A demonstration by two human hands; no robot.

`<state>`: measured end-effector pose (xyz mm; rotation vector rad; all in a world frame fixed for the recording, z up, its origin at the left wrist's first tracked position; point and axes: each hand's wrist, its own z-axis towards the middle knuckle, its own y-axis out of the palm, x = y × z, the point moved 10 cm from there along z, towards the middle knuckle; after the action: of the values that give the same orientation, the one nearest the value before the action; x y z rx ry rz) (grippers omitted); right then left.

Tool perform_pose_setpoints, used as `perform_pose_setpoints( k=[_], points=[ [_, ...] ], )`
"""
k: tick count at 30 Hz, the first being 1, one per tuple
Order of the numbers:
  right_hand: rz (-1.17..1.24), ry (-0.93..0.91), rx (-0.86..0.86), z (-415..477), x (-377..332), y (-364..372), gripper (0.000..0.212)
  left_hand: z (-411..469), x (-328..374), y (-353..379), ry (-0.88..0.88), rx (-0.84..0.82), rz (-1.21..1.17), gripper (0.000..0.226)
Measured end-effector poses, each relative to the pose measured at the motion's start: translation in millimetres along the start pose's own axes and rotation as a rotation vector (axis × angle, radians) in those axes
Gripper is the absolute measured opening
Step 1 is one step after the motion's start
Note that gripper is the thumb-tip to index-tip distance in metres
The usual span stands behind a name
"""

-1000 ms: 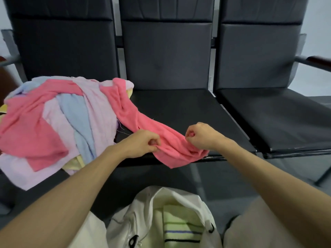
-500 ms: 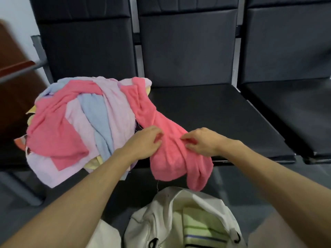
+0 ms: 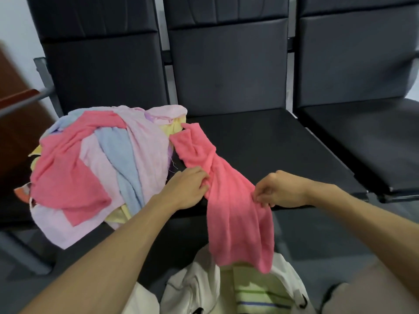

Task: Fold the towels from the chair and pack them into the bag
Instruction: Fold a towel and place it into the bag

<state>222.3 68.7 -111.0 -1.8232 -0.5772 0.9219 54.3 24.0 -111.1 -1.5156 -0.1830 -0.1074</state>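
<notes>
Gripping pink towel (image 3: pixel 233 211), left hand (image 3: pixel 186 189) and right hand (image 3: pixel 281 189), over black middle seat (image 3: pixel 272 143); towel pile (image 3: pixel 90 166) leftward, white bag (image 3: pixel 197 286) below.

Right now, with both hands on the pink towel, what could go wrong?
The pink towel is bunched between the left hand and right hand, so a fold started now may come out uneven. Its far end lies against the pile, which overhangs the front of its chair; a tug could drag towels to the floor.

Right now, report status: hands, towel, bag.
Grip: left hand, right hand both on pink towel. Towel unfolded, draped off seat above open bag. Nothing in the way.
</notes>
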Motion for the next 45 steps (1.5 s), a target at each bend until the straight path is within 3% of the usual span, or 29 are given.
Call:
perform_pose_setpoints(
  k=[6, 11, 17, 19, 22, 27, 29, 34, 38, 41, 45],
  points=[
    [0.069, 0.139, 0.319, 24.2, 7.5, -28.9, 0.021, 12.6, 7.3, -6.7, -0.143, 0.118, 0.041, 0.037],
    [0.127, 0.273, 0.326, 48.1, 16.3, -17.8, 0.022, 18.3, 10.9, -11.3, -0.189, 0.217, 0.006, 0.031],
    [0.276, 0.272, 0.254, 63.0, 8.8, -11.3, 0.014, 17.6, 2.6, -19.0, -0.254, 0.27, -0.197, 0.012],
    [0.384, 0.295, 0.278, 60.2, 10.1, -15.8, 0.017, 14.9, -7.4, -20.2, -0.298, 0.278, -0.355, 0.007],
    [0.617, 0.337, 0.339, 50.9, 19.7, -23.3, 0.024, 4.4, -21.7, -27.9, -0.385, 0.345, -0.794, 0.01],
    [1.286, 0.248, 0.536, 27.8, 35.5, -49.9, 0.037, -3.7, -24.8, -19.9, -0.481, 0.258, -1.622, 0.018],
    [1.358, 0.233, 0.556, 18.4, 42.5, -54.7, 0.041, -6.8, -28.5, -19.6, -0.505, 0.256, -1.752, 0.024],
    [1.213, 0.358, 0.492, 7.8, 52.7, -40.0, 0.037, -15.5, -40.6, -11.2, -0.619, 0.234, -1.633, 0.023],
    [0.976, 0.372, 0.434, 8.4, 51.7, -42.5, 0.038, -22.2, -47.0, -7.7, -0.699, 0.186, -1.393, 0.006],
    [0.767, 0.419, 0.373, 7.7, 53.0, -39.2, 0.022, -22.4, -56.1, -5.9, -0.704, 0.127, -1.137, 0.019],
    [0.567, 0.385, 0.331, 12.7, 48.4, -37.6, 0.013, -23.7, -48.8, 2.3, -0.628, -0.041, -1.047, 0.032]
  ],
)
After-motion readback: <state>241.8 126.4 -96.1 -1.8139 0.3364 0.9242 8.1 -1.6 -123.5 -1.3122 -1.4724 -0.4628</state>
